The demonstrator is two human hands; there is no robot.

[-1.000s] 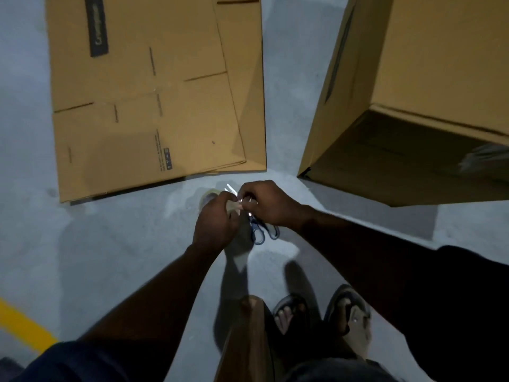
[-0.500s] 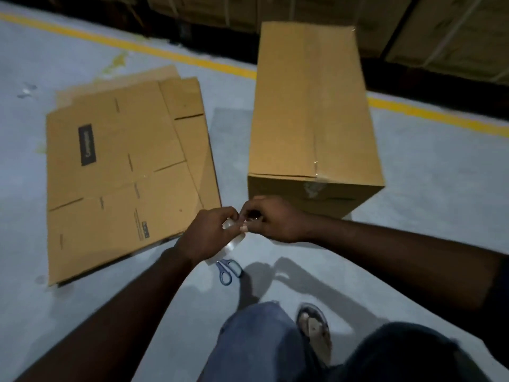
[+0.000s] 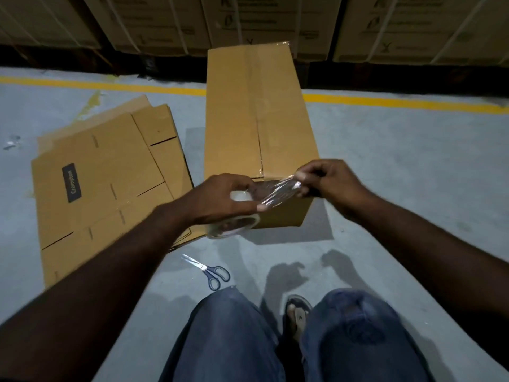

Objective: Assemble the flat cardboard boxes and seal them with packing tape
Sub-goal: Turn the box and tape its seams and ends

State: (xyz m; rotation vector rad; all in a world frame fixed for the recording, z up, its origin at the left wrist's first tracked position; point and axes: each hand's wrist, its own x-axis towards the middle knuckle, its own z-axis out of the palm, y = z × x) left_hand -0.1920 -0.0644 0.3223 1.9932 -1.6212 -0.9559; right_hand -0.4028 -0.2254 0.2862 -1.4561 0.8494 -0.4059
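An assembled cardboard box [image 3: 253, 117] lies on the floor ahead of me, its centre seam facing up. My left hand [image 3: 220, 199] grips a roll of clear packing tape [image 3: 234, 226] just in front of the box's near end. My right hand [image 3: 327, 183] pinches the free end of the tape strip [image 3: 278, 191], which stretches between both hands over the box's near edge. A stack of flat cardboard boxes [image 3: 110, 188] lies to the left of the assembled box.
Blue-handled scissors [image 3: 210, 270] lie on the grey floor near my knees [image 3: 231, 334]. A yellow floor line [image 3: 385, 102] runs behind the box. Strapped cartons [image 3: 275, 20] are stacked along the back wall. My sandalled foot [image 3: 298, 312] shows between my legs.
The view has tilted up from the floor. My hands rose from beside the scissors to the box's near end, and my right hand has pulled a strip of tape out from the roll.
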